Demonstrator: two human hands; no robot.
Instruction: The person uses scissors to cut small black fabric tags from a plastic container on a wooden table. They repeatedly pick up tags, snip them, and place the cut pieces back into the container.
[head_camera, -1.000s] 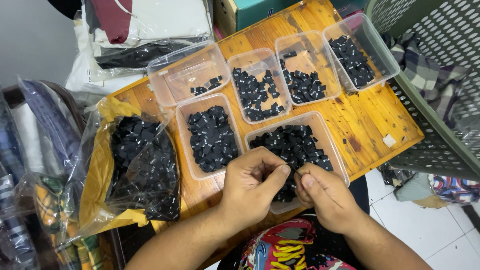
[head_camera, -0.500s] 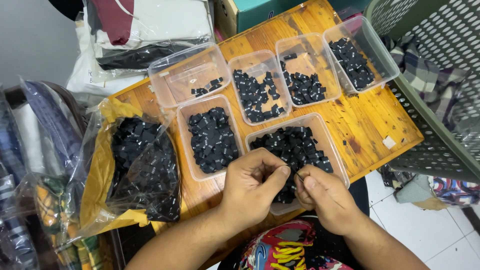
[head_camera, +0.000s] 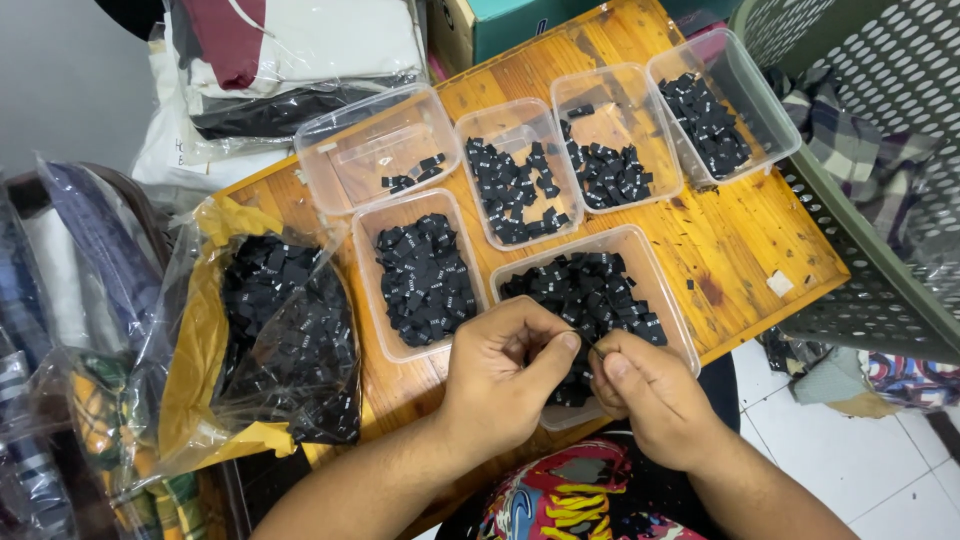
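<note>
My left hand (head_camera: 500, 375) and right hand (head_camera: 645, 395) pinch one tiny label (head_camera: 592, 350); it could slip into the tub (head_camera: 655, 275) at 12 o'clock.

A green perforated basket (head_camera: 880, 150) stands right of the wooden desk (head_camera: 760, 240). Folded clothes (head_camera: 300, 60) lie behind it; a teal box (head_camera: 520, 20) sits nearby.

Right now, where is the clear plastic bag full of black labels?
In the head view, the clear plastic bag lies at the left end of the wooden board, beside a tub of labels, left of the left hand.
</note>
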